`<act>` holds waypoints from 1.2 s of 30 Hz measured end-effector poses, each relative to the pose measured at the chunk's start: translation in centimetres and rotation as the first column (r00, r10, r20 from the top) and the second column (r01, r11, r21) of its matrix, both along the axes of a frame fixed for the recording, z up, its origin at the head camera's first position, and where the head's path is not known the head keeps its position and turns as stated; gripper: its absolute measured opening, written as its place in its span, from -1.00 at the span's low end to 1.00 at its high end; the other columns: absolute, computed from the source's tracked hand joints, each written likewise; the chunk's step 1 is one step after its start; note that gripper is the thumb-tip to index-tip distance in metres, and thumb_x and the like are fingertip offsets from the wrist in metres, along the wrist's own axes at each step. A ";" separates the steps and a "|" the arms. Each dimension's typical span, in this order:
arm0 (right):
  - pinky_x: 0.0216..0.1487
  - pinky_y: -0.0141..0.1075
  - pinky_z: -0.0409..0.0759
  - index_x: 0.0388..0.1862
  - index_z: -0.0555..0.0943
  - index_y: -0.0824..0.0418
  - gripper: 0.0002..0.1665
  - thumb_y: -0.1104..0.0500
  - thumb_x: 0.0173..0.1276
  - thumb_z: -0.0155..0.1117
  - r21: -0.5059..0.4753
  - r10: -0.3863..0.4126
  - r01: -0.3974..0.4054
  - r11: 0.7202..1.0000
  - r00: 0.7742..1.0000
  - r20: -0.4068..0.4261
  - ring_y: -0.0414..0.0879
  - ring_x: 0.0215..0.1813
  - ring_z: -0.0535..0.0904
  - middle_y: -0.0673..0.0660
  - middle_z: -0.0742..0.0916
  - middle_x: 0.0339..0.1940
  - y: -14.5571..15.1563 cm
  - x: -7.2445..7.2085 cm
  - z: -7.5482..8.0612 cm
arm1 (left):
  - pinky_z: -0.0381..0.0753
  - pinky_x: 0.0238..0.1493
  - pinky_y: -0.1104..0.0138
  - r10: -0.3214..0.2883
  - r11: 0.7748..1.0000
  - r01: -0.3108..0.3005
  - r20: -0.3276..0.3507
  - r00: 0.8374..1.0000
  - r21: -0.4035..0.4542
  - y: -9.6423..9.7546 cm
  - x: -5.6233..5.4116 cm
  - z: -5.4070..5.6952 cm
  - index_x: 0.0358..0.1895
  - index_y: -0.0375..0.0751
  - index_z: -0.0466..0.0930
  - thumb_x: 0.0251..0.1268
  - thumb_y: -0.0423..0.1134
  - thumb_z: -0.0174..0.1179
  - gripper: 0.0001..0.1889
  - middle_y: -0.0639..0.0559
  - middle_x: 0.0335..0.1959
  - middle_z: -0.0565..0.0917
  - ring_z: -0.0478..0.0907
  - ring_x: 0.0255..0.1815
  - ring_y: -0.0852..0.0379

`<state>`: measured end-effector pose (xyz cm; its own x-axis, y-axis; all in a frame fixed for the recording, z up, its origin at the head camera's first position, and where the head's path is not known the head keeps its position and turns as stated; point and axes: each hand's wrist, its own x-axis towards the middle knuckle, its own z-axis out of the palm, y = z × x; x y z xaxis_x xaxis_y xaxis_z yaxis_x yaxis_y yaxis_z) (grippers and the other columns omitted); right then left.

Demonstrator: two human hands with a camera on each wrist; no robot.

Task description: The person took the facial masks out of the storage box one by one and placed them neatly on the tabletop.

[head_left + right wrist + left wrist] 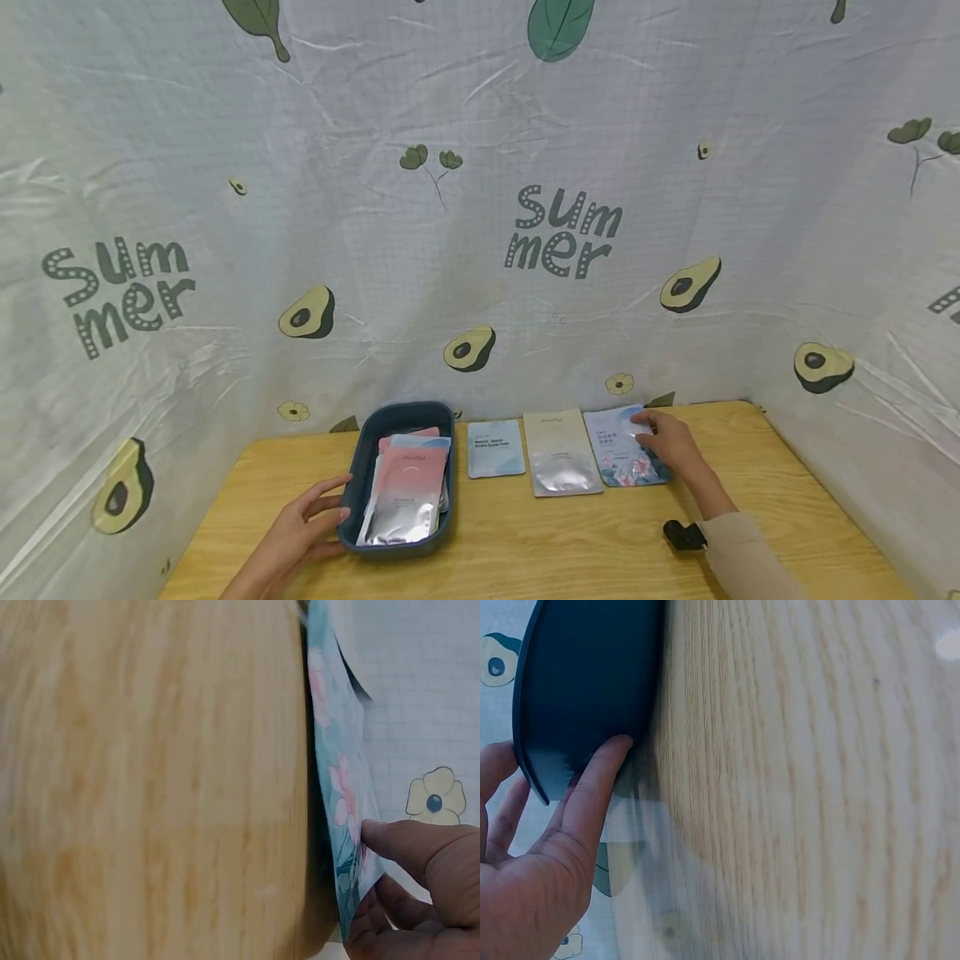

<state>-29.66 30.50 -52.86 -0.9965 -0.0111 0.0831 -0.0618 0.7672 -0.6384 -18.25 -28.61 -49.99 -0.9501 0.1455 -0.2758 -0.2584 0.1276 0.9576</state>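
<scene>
My right hand (670,442) pinches the right edge of a blue-and-white sheet mask packet (617,446) printed with pink flowers. In the right wrist view, the thumb (397,838) lies on its printed face and the other fingers are behind the edge, partly hidden. Against the left wall of a dark blue bin (397,550) rests my left hand (296,527), fingers lightly extended. The left wrist view shows the thumb (592,787) on the bin's outer wall and the other fingertips by the rim. Several packets, a pink-and-silver one (408,492) on top, fill the bin.
Between bin and floral packet lie a small light-blue packet (496,450) and a cream-and-silver packet (562,454), side by side on the wooden table (540,550). A white printed curtain (360,250) hangs along the table's back and sides. A black device (684,535) is at the right wrist.
</scene>
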 end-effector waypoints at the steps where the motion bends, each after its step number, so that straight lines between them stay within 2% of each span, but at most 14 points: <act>1: 0.10 0.18 0.56 0.12 0.63 0.44 -0.65 0.35 0.38 0.30 0.007 0.001 -0.001 1.000 1.000 -0.002 0.30 0.08 0.57 0.47 0.64 0.14 0.0 0.0 0.0 | 0.71 0.03 -0.06 0.001 1.000 -0.001 0.001 1.000 -0.001 0.0 0.0 0.0 0.57 -0.27 0.14 0.46 -0.18 0.27 -0.27 -0.49 0.36 0.34 0.63 0.08 -0.12; 7: 0.06 0.19 0.57 0.09 0.65 0.45 -0.66 0.38 0.35 0.30 0.039 0.005 -0.004 0.999 1.000 -0.025 0.34 0.08 0.57 0.49 0.65 0.11 -0.2 0.1 0.4 | 0.71 0.03 -0.07 0.005 1.000 -0.005 0.001 1.000 -0.007 0.1 0.0 0.0 0.57 -0.27 0.13 0.46 -0.19 0.27 -0.26 -0.50 0.38 0.31 0.62 0.09 -0.12; 14: 0.20 0.26 0.50 0.06 0.64 0.48 -0.67 0.42 0.32 0.28 0.070 -0.017 0.020 0.997 0.998 -0.054 0.45 0.23 0.50 0.54 0.62 0.15 -0.6 -0.1 0.2 | 0.70 0.03 -0.08 -0.003 1.000 0.003 -0.015 1.000 -0.002 0.1 0.0 -0.1 0.58 -0.28 0.12 0.48 -0.20 0.25 -0.27 -0.57 0.40 0.26 0.61 0.10 -0.13; 20: 0.18 0.29 0.48 0.02 0.65 0.51 -0.69 0.45 0.29 0.30 0.126 -0.049 0.060 0.990 0.995 -0.090 0.47 0.16 0.50 0.57 0.59 0.08 -1.3 0.0 0.5 | 0.71 0.03 -0.08 -0.008 1.000 0.008 -0.016 1.000 0.002 0.0 0.0 -0.1 0.58 -0.28 0.12 0.49 -0.20 0.24 -0.28 -0.56 0.40 0.26 0.62 0.09 -0.13; 26: 0.14 0.37 0.44 -0.01 0.67 0.48 -0.69 0.46 0.25 0.33 0.133 -0.074 0.092 0.987 0.987 -0.140 0.56 0.14 0.45 0.62 0.50 0.14 -1.6 0.2 0.4 | 0.71 0.02 -0.08 -0.012 1.000 0.012 -0.029 1.000 -0.002 0.1 -0.1 0.0 0.58 -0.28 0.13 0.48 -0.20 0.24 -0.28 -0.57 0.39 0.25 0.62 0.09 -0.13; 36: 0.07 0.34 0.50 0.03 0.67 0.44 -0.60 0.50 0.17 0.25 0.117 -0.059 0.075 0.990 0.989 -0.139 0.58 0.14 0.46 0.62 0.51 0.16 -1.6 -0.1 0.0 | 0.72 0.00 -0.07 -0.010 1.000 0.009 -0.028 1.000 -0.019 0.1 0.1 0.1 0.57 -0.29 0.14 0.47 -0.22 0.25 -0.28 -0.56 0.38 0.28 0.62 0.09 -0.12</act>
<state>-29.80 28.92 -52.88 -0.9750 0.0369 0.2192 -0.0870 0.8440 -0.5293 -18.20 -28.47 -49.89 -0.9562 0.1495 -0.2518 -0.2301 0.1480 0.9618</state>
